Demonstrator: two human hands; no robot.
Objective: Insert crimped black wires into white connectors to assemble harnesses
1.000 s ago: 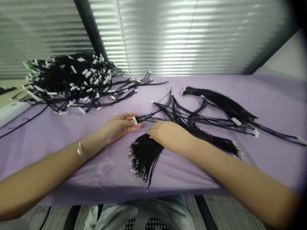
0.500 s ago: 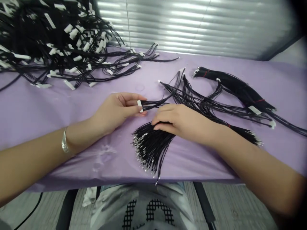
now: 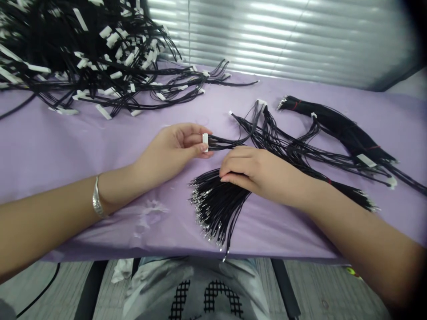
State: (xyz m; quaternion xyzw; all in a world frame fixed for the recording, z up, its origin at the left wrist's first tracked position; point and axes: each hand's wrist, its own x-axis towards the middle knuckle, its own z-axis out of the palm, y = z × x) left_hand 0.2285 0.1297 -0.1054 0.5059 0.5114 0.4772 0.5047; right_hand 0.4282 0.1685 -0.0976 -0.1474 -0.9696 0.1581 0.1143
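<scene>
Between thumb and fingers, my left hand pinches a white connector with several black wires running out of it to the right. My right hand rests over a fanned bundle of black wires, whose silver crimped ends point left and toward me. The right fingertips are closed together at the bundle's upper edge; whether they grip a single wire is hidden. Beyond that hand, the wires from the held connector join a partly assembled wire harness with other white connectors.
At the far left lies a large tangled heap of black harnesses with white connectors. A bundle tied with red bands lies at the right. The purple table covering ends just in front of my lap. Window blinds stand behind.
The whole view has shifted slightly, so things sit a little farther right. My left hand still holds the white connector, and my right hand stays at the wire bundle.
</scene>
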